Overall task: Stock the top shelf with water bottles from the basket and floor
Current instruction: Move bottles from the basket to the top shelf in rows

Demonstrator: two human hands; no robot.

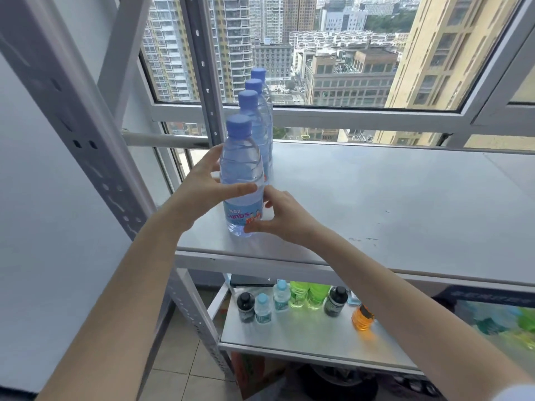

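4 water bottles with blue caps stand upright in a single row on the top shelf [376, 204], near its left end, running from the front edge back toward the window [318, 68]; the nearest bottle [242, 180] stands close to the front edge, and both hands are on it; the 3 bottles behind it [260, 117] stand close together, largely hidden one behind the other, so whether they touch cannot be told.

The left hand [199, 189] wraps the nearest bottle from the left at mid-height; its fingers [243, 189] curl across the front of the clear body just above the label, with the thumb rising along the far left side; the right hand [285, 218] meets the bottle low on its right side; its fingers [254, 227] press the lower edge of the blue label near the base, while others touch the side higher up; the bottle's base appears to rest on the shelf.

The shelf is pale grey metal, carried by perforated uprights [95, 157]; on the lower shelf [304, 334] stand smaller bottles in a loose line: 2 with black caps, 2 clear with light blue caps, 2 green, and 1 orange [362, 316] at the right.
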